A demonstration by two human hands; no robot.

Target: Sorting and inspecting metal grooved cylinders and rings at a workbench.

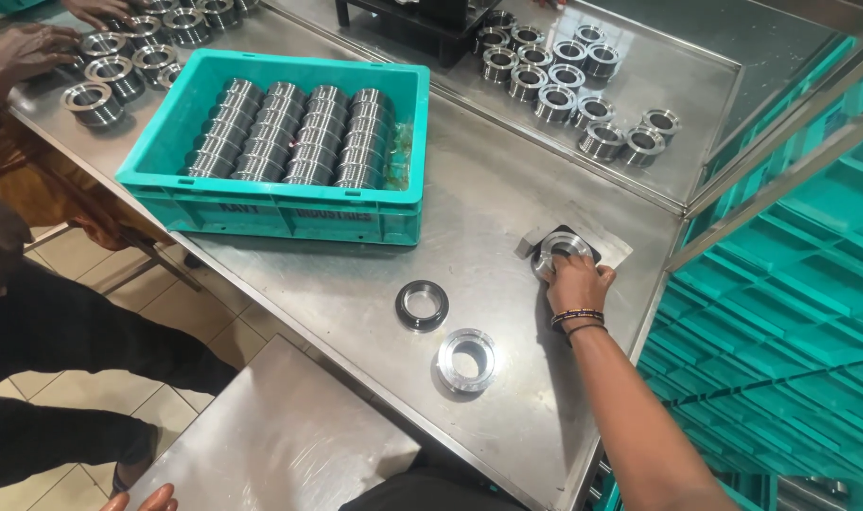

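Head view. A steel ring is gripped by the right hand, fingers closed over its near rim, and is pressed down onto a dark block on a small flat plate near the right edge of the surface. The ring appears seated flat there, probably so that the block keeps it from sliding; how it sits inside cannot be told, as the hand covers the near side.

Only the fingertips of the left hand are seen, at the bottom edge of the picture over a lower steel panel; nothing is held, and whether the fingers are spread or curled cannot be told.

Two loose rings are laid flat toward the near edge: a dark ring and, closer to the edge, a bright flanged ring. Both are within easy reach of the right hand, apart from each other.

A teal crate is set back at the left, filled with rings stacked on edge in tight rows, so they are packed dense and kept from rolling.

More rings are stood upright in a cluster at the far right corner area, beyond a seam in the surface. Another group is at the far left corner, where another person's hands are resting on them.

Open room: a bare strip is left between crate and block, and between the loose rings and the near edge. The right edge is tight, with stacked teal crates just past it.
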